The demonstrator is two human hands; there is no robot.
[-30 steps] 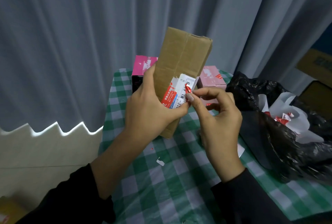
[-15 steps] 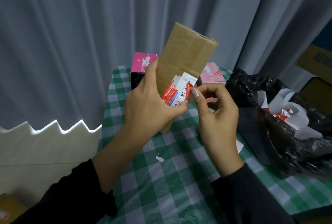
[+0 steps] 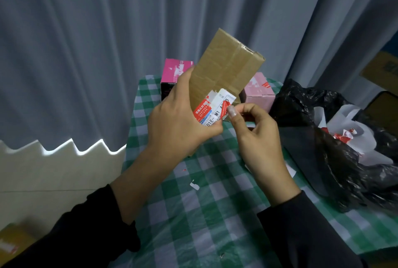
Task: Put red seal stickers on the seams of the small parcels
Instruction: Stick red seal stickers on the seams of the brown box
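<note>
Parcel (image 3: 224, 69) was held over the table (image 3: 193, 224) in the left hand (image 3: 178, 125), right hand (image 3: 256, 138) just right of it pinching a sticker (image 3: 225, 107) at its lower edge; rear-left box (image 3: 174, 69) and rear-right box (image 3: 258, 93) stood on the table behind it, bag (image 3: 301, 104) lay to the right, scrap (image 3: 194, 185) in front.

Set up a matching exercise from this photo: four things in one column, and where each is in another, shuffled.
1. brown parcel
2. red sticker
3. black bag
4. bright pink box

a. right side of the checked table
b. gripped by the left hand
c. far end of the table, behind the left hand
d. pinched by the right hand

Pairs: 1-b; 2-d; 3-a; 4-c
</note>
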